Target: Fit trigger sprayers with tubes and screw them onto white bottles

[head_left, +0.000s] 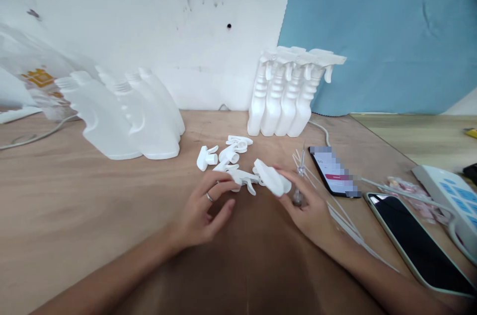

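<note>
surface (93,196): bare brown wood
wall (167,22): stained white
cloth (380,32): blue
right hand (307,205): clamped on sprayer (272,179)
left hand (203,210): fingers loosely apart

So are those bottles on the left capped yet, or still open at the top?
Open. The bottles on the left show bare threaded necks, unlike the capped bottles by the blue cloth, which carry trigger heads.

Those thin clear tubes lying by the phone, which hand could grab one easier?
Probably the right hand: the clear tubes lie right beside it, though it already holds a trigger head. The left hand sits farther away, touching another sprayer part.
</note>
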`<act>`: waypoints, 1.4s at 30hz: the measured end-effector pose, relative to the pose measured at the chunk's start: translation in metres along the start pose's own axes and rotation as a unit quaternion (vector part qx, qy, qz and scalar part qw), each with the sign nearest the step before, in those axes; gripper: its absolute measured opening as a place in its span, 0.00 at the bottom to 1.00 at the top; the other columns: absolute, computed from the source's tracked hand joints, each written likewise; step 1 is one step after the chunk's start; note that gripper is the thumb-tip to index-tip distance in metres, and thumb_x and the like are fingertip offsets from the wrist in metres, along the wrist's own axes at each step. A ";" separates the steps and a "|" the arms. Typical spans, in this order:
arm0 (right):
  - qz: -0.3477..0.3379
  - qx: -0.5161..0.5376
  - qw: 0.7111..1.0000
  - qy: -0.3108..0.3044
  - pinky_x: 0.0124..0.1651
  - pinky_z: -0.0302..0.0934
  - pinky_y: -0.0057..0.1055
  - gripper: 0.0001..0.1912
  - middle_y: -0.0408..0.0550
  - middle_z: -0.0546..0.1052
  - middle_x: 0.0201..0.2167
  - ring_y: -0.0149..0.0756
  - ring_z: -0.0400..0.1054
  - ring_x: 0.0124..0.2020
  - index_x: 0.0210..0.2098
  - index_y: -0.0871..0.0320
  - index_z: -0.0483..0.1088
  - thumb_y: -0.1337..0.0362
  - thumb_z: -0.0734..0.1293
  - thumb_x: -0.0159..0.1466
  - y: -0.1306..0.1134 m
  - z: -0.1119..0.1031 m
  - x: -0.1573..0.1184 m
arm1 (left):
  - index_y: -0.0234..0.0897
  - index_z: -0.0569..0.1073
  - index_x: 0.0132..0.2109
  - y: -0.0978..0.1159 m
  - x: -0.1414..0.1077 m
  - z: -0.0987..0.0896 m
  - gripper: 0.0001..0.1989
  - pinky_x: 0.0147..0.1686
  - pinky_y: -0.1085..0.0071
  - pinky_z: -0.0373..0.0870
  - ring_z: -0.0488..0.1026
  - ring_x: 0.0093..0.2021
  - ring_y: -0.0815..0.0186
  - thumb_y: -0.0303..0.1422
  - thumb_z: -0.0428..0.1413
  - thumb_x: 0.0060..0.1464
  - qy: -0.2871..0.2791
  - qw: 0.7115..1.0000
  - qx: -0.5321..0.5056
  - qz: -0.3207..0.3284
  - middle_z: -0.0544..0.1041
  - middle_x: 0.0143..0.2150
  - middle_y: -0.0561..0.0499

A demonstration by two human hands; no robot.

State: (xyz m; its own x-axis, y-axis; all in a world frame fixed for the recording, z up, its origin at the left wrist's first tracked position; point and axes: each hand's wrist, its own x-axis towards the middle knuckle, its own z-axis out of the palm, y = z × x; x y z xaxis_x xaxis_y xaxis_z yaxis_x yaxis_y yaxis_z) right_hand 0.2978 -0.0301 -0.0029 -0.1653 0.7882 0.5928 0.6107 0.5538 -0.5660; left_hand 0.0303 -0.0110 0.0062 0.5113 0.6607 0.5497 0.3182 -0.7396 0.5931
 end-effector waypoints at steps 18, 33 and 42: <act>-0.001 0.080 0.994 -0.075 0.43 0.68 0.37 0.22 0.45 0.78 0.32 0.38 0.72 0.35 0.63 0.52 0.61 0.53 0.56 0.73 -0.014 -0.005 -0.011 | 0.33 0.64 0.54 0.008 -0.003 0.021 0.18 0.38 0.61 0.78 0.76 0.46 0.54 0.30 0.57 0.59 0.036 0.758 -0.559 -0.335 0.75 0.49 0.40; 0.030 0.265 0.960 -0.088 0.32 0.69 0.30 0.15 0.49 0.80 0.42 0.35 0.74 0.34 0.54 0.49 0.72 0.61 0.63 0.70 -0.022 -0.005 -0.019 | 0.34 0.63 0.47 0.015 0.002 0.017 0.13 0.27 0.71 0.69 0.73 0.35 0.63 0.36 0.56 0.62 0.044 0.749 -0.550 -0.368 0.76 0.37 0.44; -0.043 0.147 0.985 -0.079 0.43 0.72 0.34 0.15 0.49 0.81 0.41 0.37 0.76 0.39 0.52 0.53 0.73 0.69 0.64 0.67 -0.024 -0.009 -0.008 | 0.36 0.61 0.47 0.014 0.001 0.017 0.13 0.26 0.72 0.68 0.73 0.34 0.62 0.35 0.55 0.61 0.039 0.746 -0.554 -0.367 0.75 0.36 0.45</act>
State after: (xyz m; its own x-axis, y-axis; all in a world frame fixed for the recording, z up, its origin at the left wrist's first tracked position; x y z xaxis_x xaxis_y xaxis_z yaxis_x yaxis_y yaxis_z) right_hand 0.2916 -0.0528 0.0113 -0.3389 0.7540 0.5627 0.3422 0.6560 -0.6728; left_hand 0.0488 -0.0223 0.0051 0.4615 0.8736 -0.1546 -0.3885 0.3556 0.8501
